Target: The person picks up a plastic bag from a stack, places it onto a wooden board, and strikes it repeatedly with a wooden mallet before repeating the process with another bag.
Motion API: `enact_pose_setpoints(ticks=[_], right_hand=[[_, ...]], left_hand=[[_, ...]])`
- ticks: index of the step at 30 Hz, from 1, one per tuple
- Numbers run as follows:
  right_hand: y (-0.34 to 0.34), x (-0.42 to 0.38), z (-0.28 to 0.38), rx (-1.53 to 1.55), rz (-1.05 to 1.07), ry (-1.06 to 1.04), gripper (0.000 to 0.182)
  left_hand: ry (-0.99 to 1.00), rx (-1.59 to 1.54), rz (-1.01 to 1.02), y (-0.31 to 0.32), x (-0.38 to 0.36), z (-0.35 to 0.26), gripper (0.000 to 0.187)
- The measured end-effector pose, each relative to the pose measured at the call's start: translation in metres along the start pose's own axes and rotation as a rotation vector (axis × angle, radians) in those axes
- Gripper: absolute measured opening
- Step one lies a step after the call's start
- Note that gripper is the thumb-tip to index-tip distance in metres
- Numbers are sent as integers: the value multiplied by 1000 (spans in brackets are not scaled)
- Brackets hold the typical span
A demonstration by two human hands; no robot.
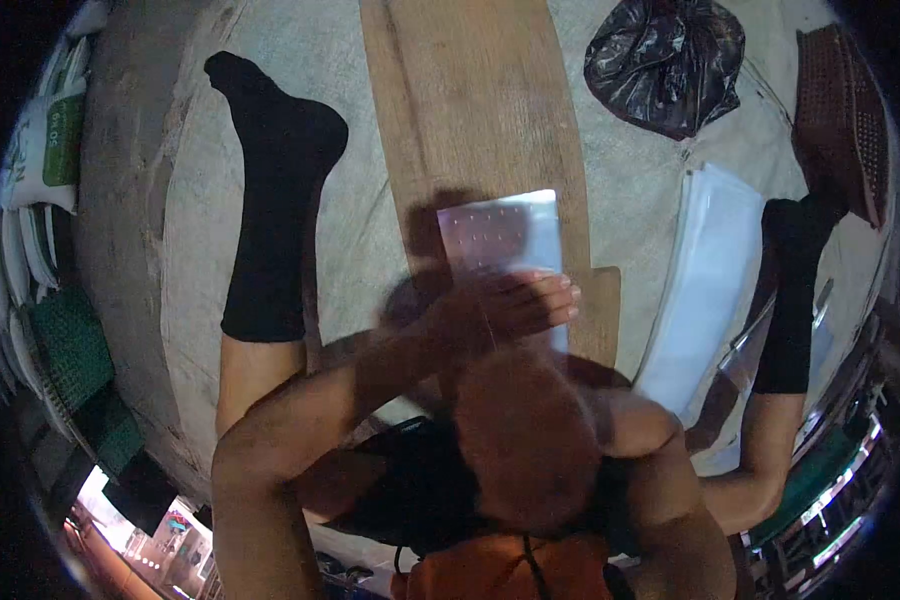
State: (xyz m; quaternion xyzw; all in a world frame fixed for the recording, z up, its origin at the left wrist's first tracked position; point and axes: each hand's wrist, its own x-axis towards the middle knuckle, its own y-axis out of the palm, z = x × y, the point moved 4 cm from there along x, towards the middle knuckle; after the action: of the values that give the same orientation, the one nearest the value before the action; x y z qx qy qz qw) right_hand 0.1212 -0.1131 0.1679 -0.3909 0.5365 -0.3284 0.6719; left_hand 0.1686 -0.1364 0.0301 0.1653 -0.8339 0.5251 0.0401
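One hand, the left hand (515,305), lies across the small plastic sheet (540,225) on the brown board (470,120), fingers extended, seemingly steadying or smoothing it; moving on calls for keeping that sheet flat. Whether it also pinches an edge, I can't tell. A blurred brown shape (525,440) obscures the sheet's near end and the right hand, whose grip I can't make out.

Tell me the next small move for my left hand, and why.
I would probably slide the left hand lightly toward the body to smooth the plastic sheet: the fingers lie across it, and its far end is spread out on the brown board. The right hand is too unclear to judge.
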Motion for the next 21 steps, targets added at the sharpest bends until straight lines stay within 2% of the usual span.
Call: enact_pose_setpoints(ticks=[8,10,11,13,14,19,20,21], right_hand=[[1,8,-17,143,-62,-51,18],[2,8,-20,183,-105,-79,18],[1,9,-22,218,-126,-94,18],[1,14,-32,356,-195,-203,18],[2,19,-36,460,-236,-269,18],[8,32,-70,928,-434,-657,18],[9,37,-72,1028,-470,-741,18],[6,37,-75,1089,-498,-817,18]], left_hand=[[-72,-134,137,-10,1,-4,52],[299,704,235,-8,8,1,56],[306,711,232,-11,10,1,56],[49,305,235,-18,11,-1,68],[55,285,243,-17,9,-8,68],[-566,-1616,101,5,2,9,90],[-624,-1755,81,12,-1,6,89],[-631,-1764,75,17,-2,4,88]])
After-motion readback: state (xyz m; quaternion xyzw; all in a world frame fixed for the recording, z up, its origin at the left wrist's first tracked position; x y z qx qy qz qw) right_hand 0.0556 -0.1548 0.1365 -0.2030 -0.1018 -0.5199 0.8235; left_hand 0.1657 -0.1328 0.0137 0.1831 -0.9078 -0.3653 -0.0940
